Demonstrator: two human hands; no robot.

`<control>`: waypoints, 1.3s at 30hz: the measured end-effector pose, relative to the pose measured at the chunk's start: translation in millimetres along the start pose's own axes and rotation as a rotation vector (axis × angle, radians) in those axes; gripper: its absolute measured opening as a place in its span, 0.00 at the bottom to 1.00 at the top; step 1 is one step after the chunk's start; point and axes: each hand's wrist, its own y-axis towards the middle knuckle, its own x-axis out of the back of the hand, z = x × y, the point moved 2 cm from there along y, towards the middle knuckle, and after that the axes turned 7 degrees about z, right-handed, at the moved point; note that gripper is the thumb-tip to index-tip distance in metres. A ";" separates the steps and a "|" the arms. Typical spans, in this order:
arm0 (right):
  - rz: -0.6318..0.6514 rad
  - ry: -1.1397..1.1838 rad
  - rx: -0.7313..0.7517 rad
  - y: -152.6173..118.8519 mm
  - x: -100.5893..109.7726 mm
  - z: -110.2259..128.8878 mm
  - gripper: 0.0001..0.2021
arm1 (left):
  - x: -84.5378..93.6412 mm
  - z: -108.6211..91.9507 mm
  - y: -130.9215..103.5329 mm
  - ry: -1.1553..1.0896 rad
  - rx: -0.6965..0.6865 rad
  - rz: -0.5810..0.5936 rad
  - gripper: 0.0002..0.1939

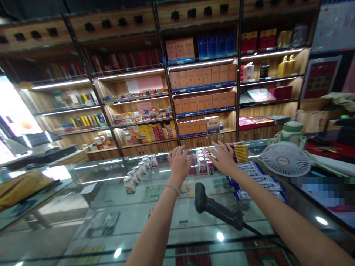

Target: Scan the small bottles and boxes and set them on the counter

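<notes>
Both arms reach forward over a glass counter [116,207]. My left hand [179,162] hovers near the far side, fingers apart, just left of a group of small white-lidded jars [202,166] with pink labels. On the other side of that group is my right hand [222,158], its fingers spread, thumb side close to the jars. Whether either hand touches them I cannot tell. A diagonal row of similar small jars [134,175] stands further left. Blue-and-white packets [257,179] lie beneath and beside my right forearm, with yellow-and-red packs [240,153] behind them.
A black handheld barcode scanner [217,210] lies on the glass nearer me, its cable running right. To the right are a white round fan [285,159] and a green-and-white jug [292,129]. Lit wooden shelves [206,92] with boxed goods line the back wall.
</notes>
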 end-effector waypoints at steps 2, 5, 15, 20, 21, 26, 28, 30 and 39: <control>-0.032 0.013 -0.018 -2.0 -7.3 -1.9 0.17 | -8.1 0.2 -2.0 -0.011 -0.004 -0.005 0.10; -0.090 0.025 -0.047 -6.6 -17.1 -5.0 0.16 | -22.0 2.1 -7.0 -0.019 -0.003 0.001 0.11; -0.021 -0.005 -0.009 -19.8 -29.0 0.7 0.16 | -53.6 2.8 -17.7 0.004 -0.079 0.103 0.15; 0.004 -0.029 0.008 -23.0 -33.1 4.2 0.18 | -61.9 -1.8 -19.1 0.050 -0.086 0.166 0.24; 0.007 -0.033 0.009 -23.3 -33.9 4.1 0.18 | -65.0 -2.4 -19.3 0.063 -0.091 0.182 0.26; 0.018 -0.054 0.007 -23.7 -34.4 4.7 0.19 | -81.0 -2.2 -20.9 0.099 -0.115 0.237 0.30; 0.016 -0.048 0.006 -23.9 -33.9 5.9 0.18 | -84.5 -1.5 -21.3 0.092 -0.095 0.247 0.31; 0.016 -0.040 0.007 -24.2 -34.3 6.9 0.18 | -86.0 -1.2 -21.4 0.083 -0.079 0.258 0.32; 0.017 -0.033 0.011 -24.6 -38.5 6.8 0.19 | -93.5 0.4 -24.3 0.016 0.001 0.261 0.21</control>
